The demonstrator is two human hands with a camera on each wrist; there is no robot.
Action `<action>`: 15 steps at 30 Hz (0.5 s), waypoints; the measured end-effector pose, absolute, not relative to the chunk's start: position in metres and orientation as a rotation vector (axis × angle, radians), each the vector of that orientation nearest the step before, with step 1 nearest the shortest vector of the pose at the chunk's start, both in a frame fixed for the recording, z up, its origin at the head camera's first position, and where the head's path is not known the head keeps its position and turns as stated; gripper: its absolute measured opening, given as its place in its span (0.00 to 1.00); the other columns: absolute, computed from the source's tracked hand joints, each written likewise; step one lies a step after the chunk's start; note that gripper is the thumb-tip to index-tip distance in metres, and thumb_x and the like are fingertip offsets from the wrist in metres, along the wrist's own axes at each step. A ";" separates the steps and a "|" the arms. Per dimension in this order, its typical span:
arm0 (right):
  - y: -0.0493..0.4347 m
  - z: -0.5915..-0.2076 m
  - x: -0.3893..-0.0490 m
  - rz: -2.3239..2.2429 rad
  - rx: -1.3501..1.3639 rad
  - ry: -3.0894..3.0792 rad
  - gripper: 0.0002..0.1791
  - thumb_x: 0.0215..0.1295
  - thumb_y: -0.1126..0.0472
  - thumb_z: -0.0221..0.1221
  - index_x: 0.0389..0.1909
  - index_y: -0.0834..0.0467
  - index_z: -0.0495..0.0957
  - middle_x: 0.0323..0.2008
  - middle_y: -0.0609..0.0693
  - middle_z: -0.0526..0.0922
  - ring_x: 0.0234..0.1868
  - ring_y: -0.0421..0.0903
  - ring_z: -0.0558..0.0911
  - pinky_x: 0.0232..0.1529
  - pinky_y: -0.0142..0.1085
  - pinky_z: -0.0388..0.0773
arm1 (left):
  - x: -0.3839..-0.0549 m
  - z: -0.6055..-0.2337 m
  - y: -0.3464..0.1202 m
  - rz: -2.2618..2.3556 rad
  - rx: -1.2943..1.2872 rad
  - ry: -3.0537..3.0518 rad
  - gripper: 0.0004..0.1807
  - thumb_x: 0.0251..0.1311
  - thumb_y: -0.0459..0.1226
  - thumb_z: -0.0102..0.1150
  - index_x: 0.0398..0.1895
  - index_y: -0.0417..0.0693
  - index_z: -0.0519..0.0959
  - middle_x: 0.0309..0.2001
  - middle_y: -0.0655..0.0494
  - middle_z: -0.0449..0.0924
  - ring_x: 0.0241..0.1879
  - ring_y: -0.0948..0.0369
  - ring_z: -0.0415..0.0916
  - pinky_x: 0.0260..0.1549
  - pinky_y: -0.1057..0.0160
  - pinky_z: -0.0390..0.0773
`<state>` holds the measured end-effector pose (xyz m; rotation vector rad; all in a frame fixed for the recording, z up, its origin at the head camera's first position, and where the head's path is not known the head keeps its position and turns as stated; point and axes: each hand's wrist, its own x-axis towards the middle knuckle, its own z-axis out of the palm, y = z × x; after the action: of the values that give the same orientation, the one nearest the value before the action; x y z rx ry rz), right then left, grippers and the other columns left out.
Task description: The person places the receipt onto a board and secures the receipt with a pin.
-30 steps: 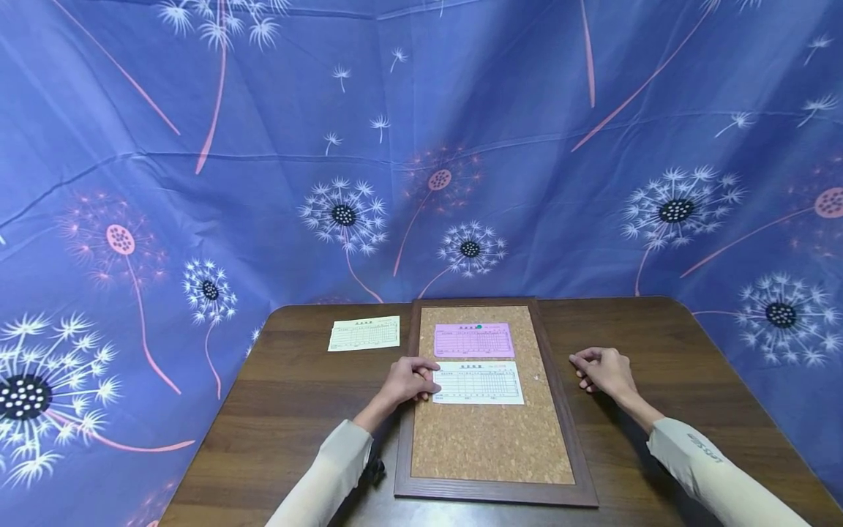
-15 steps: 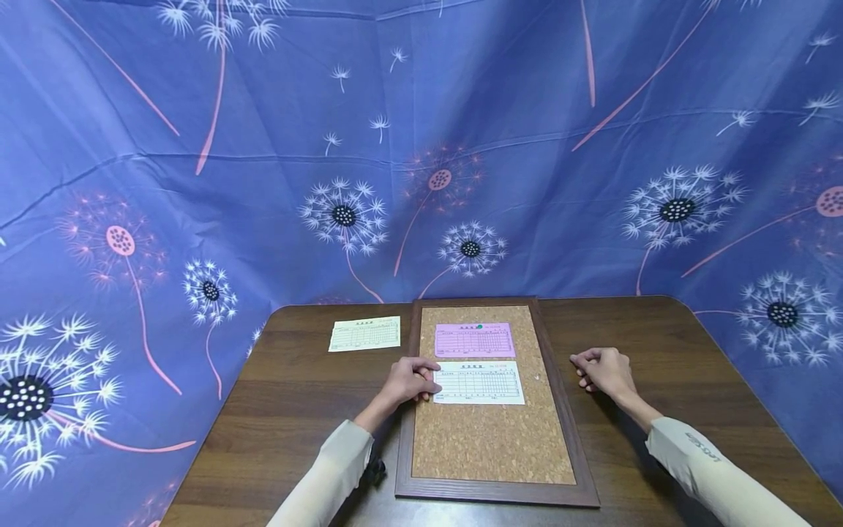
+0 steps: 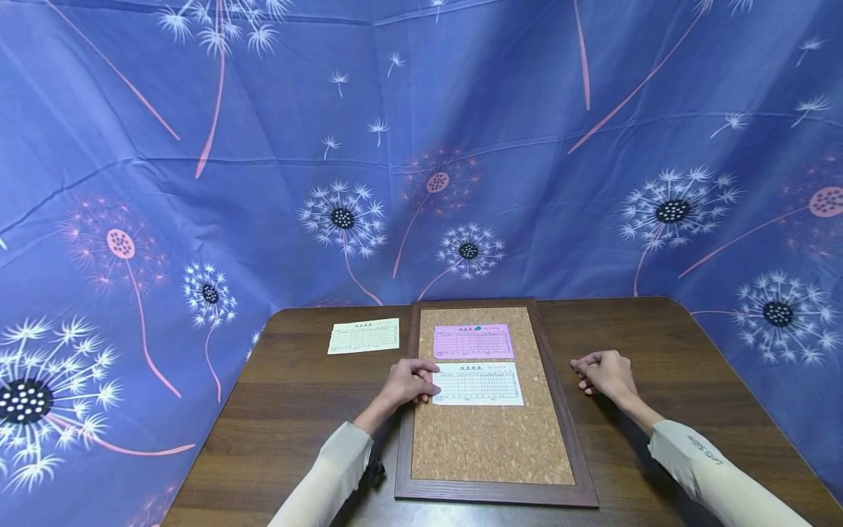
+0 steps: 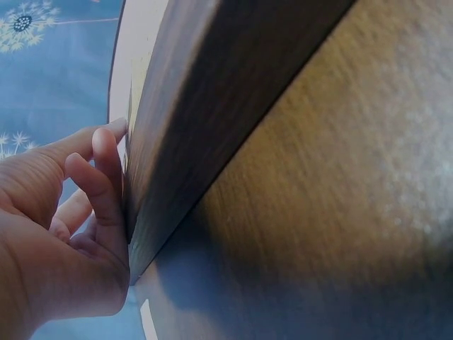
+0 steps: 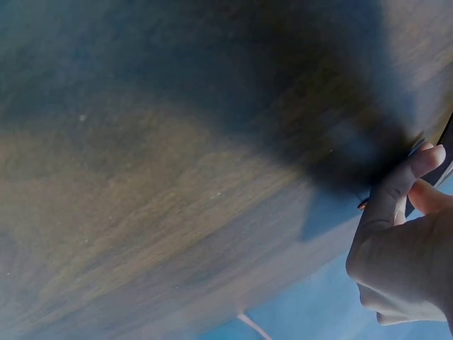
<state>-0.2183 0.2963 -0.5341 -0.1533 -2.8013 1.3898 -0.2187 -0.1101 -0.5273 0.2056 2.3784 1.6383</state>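
Note:
My left hand (image 3: pixel 407 380) rests at the left edge of a white printed form (image 3: pixel 479 384) lying on a cork board (image 3: pixel 487 446). Its index finger and thumb press on the paper, apart from each other. Above that form lies a pink form (image 3: pixel 473 342) with a green thumbtack (image 3: pixel 478 328) at its top. To the right of the board, my right hand (image 3: pixel 604 372) is low over the table with curled fingers. By its fingertips show a small orange thing (image 5: pixel 362 204) and a bluish sliver (image 5: pixel 416 146). Whether it pinches either is hidden.
A pale yellow form (image 3: pixel 364 336) lies on the wooden table (image 3: pixel 290 410), left of the board. The board's raised brown frame (image 3: pixel 497 492) surrounds the cork. A blue curtain (image 3: pixel 421 146) with dandelions hangs behind the table.

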 end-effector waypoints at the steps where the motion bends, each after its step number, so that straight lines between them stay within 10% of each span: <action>1: 0.296 -0.534 -0.218 1.392 -0.160 -2.806 0.14 0.69 0.61 0.62 0.35 0.70 0.85 0.16 0.46 0.84 0.14 0.37 0.82 0.19 0.32 0.82 | -0.219 -0.527 -0.110 1.640 0.204 2.374 0.19 0.49 0.24 0.71 0.48 0.33 0.84 0.21 0.61 0.78 0.13 0.69 0.74 0.13 0.74 0.70; 15: 0.293 -0.531 -0.207 1.329 -0.046 -2.881 0.10 0.67 0.64 0.63 0.38 0.68 0.87 0.19 0.49 0.86 0.18 0.40 0.83 0.19 0.33 0.82 | -0.218 -0.527 -0.110 1.647 0.215 2.375 0.19 0.49 0.24 0.71 0.48 0.32 0.84 0.21 0.58 0.79 0.13 0.68 0.74 0.13 0.73 0.71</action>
<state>-0.2068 0.2934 -0.5314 -0.0458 -2.8813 1.3286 -0.2181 -0.1104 -0.5271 0.2146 2.3750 1.6473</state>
